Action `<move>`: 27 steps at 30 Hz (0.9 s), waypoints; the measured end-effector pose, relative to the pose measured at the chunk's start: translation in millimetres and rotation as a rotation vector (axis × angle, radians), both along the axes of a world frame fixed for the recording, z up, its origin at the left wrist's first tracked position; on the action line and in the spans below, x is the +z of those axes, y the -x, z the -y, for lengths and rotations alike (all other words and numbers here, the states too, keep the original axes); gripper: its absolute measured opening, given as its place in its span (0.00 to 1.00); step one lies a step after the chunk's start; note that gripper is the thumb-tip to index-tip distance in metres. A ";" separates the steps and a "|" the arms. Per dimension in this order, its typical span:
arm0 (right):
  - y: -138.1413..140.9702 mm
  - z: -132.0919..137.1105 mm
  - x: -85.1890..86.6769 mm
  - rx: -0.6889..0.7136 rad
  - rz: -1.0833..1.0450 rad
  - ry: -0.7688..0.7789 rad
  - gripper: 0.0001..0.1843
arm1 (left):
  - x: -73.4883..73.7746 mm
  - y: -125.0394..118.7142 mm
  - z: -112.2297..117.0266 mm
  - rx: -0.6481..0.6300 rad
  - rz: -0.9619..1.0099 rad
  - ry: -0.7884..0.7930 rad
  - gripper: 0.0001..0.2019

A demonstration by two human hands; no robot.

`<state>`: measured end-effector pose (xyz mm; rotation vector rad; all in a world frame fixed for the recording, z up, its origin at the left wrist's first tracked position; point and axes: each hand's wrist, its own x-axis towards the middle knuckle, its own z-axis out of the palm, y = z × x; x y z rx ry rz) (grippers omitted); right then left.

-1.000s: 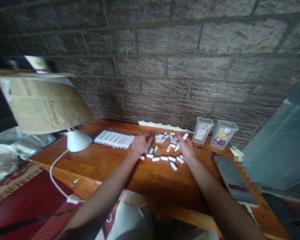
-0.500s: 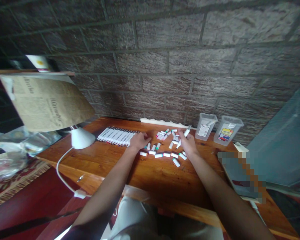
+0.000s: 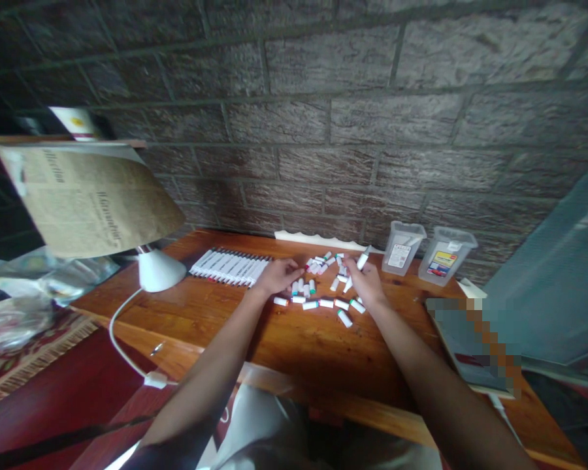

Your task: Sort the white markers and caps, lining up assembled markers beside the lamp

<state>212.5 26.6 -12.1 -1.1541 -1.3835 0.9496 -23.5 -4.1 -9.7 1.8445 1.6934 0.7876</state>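
Note:
My right hand [image 3: 365, 279] is closed around a white marker [image 3: 361, 260], which tilts with its upper end towards the wall. My left hand [image 3: 277, 277] rests low over the table with its fingers stretched out and apart, their tips beside a loose pile of white caps [image 3: 318, 264]. Just right of that palm, several caps with coloured ends [image 3: 301, 287] stand close together. More caps [image 3: 326, 303] lie in a loose line nearer to me, and a green-ended cap [image 3: 345, 318] lies in front of them. Left of my left hand, several white markers [image 3: 230, 266] are laid side by side.
Two clear plastic boxes [image 3: 404, 248] stand at the back right. A lamp [image 3: 161, 271] with a paper shade stands on the left, its cord hanging over the edge. A blurred-out tablet-like object [image 3: 475, 346] lies on the right. A brick wall [image 3: 294, 130] rises behind the wooden table [image 3: 298, 346].
My left hand has moved slightly right, its fingers reaching further towards the cap pile. The caps beside it now sit closer together. My right hand has shifted a little left with the marker.

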 end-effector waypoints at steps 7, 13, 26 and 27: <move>-1.4 2.1 3.5 0.002 0.041 -0.018 0.28 | -15.2 -2.6 -9.2 -0.150 0.006 -0.182 0.20; -0.8 5.5 6.5 0.004 0.088 -0.030 0.27 | -22.1 -5.5 -11.7 -0.172 0.116 -0.139 0.23; -1.3 3.5 3.8 -0.008 0.087 -0.056 0.28 | -18.9 -19.9 -9.5 -0.215 0.279 -0.174 0.14; -1.3 3.3 3.7 -0.008 0.081 -0.057 0.28 | -20.0 -19.3 -10.0 -0.220 0.280 -0.176 0.13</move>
